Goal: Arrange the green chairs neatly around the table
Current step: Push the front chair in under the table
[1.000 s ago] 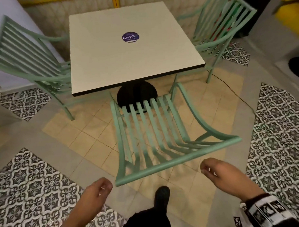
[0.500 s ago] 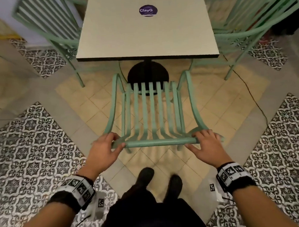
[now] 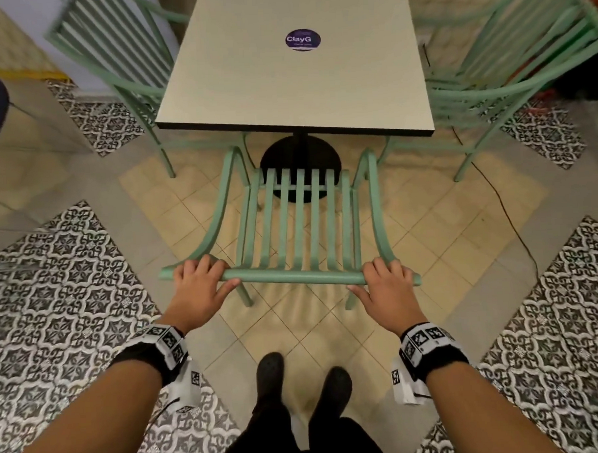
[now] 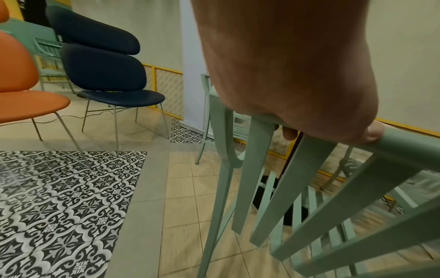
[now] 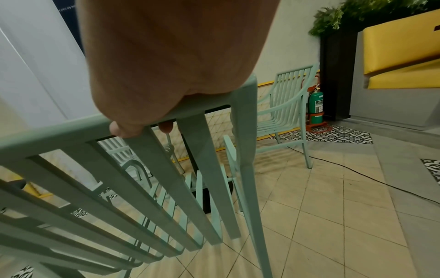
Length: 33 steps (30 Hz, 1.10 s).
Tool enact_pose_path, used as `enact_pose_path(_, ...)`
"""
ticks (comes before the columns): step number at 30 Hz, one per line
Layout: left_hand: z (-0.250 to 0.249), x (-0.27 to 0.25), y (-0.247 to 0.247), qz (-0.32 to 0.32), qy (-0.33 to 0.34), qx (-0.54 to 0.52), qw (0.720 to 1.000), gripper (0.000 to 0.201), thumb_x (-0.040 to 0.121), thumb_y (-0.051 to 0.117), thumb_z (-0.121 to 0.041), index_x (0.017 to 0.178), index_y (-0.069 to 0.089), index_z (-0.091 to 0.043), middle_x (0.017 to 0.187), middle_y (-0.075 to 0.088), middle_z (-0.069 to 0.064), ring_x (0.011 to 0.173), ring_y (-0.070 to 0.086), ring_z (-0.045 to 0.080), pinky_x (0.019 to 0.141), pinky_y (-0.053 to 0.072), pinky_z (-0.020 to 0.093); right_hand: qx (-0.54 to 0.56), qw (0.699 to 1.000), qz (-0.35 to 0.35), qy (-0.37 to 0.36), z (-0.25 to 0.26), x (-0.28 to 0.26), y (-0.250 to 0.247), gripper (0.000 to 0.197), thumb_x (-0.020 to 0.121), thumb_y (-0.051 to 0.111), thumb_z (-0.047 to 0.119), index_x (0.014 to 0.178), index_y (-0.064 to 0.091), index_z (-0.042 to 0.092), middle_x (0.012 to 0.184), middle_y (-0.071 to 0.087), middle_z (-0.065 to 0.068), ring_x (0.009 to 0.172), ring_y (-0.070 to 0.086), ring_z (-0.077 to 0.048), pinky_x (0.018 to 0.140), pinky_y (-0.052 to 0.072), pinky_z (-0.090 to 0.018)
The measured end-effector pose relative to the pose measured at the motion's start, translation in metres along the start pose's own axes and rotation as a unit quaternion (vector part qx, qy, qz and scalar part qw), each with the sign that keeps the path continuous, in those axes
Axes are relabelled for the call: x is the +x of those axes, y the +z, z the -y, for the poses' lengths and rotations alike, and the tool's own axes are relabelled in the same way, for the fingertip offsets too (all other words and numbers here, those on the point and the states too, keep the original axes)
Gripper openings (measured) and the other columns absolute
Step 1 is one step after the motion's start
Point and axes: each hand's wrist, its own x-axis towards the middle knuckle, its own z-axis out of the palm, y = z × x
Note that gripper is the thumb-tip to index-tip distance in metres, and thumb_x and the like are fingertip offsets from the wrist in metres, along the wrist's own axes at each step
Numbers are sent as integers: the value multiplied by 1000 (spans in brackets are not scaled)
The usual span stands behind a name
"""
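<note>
Fingertips hidden where hands (image 3: 199, 285) (image 3: 385, 284) grip chair (image 3: 299, 226)

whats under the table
Under the table stands its black round base, partly behind the near green chair. The side chairs' seats reach under its edges; the rest is hidden.

Bare floor tiles (image 3: 194, 210) flank the near green chair (image 3: 299, 223). Ahead, the table's near edge (image 3: 293, 129) and black pedestal base (image 3: 299, 157) block it; side chairs (image 3: 112, 63) seemingly crowd both corners.

place: café — evidence: branded table (image 3: 294, 76) | green chairs (image 3: 301, 226) | yellow booth seating (image 5: 402, 50)
</note>
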Motion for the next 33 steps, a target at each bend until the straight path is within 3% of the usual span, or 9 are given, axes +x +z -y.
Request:
enact_pose_path(9,20,70,-7,-15,19,12,1000,55,91,27,-69,102,57,-24,97,52,-1,89,47,27,87,36,51,-13,999,-29,-7,-5,65,-3,46,91,41,63,98,57,20,96,55,2,81,41,-21,72,33,-39)
enact_pose_path(15,31,113,-13,-14,20,10,1000,57,91,26,-70,100,56,-23,97,51,-2,89,45,26,90,35,51,-34,999,-19,-3,-8,106,-4,54,92,30,66,101,56,20,99,55,2,84,45,-22,74,37,-40)
enact_pose_path(23,42,161,-28,19,13,3,1000,65,85,19,-74,103,55,-24,103,51,1,98,47,30,97,31,51,-23,999,-35,-2,-8,150,-4,49,92,36,63,99,54,18,98,54,0,83,43,-22,73,36,-40)
enact_pose_path(33,44,186,-33,26,8,-1,1000,66,84,16,-75,104,53,-24,103,44,-1,95,39,24,100,29,51,-18,1000,-18,-1,-14,180,-5,48,92,35,64,100,53,20,99,51,3,84,41,-20,75,36,-41)
